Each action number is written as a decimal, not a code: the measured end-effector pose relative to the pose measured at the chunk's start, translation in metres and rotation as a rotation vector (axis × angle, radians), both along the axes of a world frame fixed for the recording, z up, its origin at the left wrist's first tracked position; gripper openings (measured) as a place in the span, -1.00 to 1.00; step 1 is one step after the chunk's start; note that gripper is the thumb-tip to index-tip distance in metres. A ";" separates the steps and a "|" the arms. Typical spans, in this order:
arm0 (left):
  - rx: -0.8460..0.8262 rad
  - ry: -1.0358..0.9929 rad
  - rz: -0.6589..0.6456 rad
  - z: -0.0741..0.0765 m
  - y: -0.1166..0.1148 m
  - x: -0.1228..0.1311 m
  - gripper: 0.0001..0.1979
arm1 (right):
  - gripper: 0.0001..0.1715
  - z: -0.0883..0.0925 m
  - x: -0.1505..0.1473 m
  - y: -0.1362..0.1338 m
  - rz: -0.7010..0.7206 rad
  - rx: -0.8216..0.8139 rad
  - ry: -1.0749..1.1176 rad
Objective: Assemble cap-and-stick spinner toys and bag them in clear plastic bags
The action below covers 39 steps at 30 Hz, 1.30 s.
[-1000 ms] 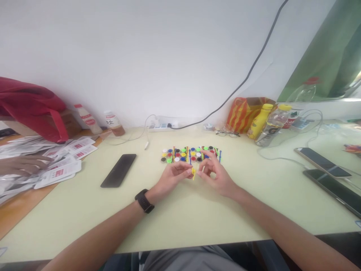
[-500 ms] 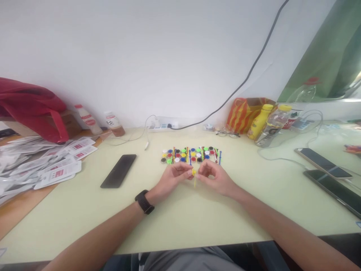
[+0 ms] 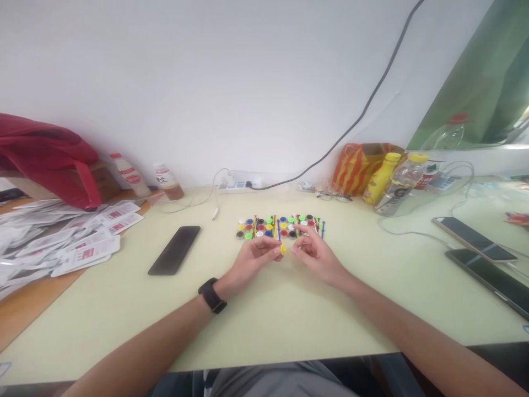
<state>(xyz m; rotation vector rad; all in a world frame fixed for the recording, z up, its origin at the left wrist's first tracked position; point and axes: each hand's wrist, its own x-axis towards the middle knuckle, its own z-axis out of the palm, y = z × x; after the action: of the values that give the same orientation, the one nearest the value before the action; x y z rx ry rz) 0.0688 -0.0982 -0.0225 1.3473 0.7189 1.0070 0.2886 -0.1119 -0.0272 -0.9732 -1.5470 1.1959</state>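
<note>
My left hand pinches a small yellow piece between thumb and fingertips, just in front of a cluster of small coloured round pieces and thin sticks laid in rows on the pale green table. My right hand sits right beside it with its fingers curled toward the yellow piece; whether it touches the piece I cannot make out. A black watch is on my left wrist.
A black phone lies left of my hands. White packets and a red bag crowd the far left. Bottles, an orange bag, glasses, a power strip and cables line the back. Two phones lie at the right.
A second person's hand on the white packets at far left has gone. My hands have shifted slightly toward the coloured pieces, and the yellow stick hanging below my fingers no longer shows.
</note>
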 end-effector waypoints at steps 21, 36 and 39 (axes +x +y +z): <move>0.017 0.049 -0.038 -0.003 0.001 0.000 -0.75 | -0.62 -0.002 0.000 0.004 0.141 -0.039 0.073; -0.052 0.160 -0.059 -0.006 0.001 0.003 -0.66 | -0.89 0.000 0.009 0.001 -0.010 0.528 -0.420; -0.034 0.188 -0.071 -0.005 0.000 0.004 -0.66 | -0.89 0.006 0.015 0.002 0.015 0.486 -0.551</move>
<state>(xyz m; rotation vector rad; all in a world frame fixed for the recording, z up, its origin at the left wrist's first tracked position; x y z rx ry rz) 0.0731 -0.0980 -0.0276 1.4405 0.8189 0.8158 0.3032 -0.1102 -0.0212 -0.9995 -2.1469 0.5204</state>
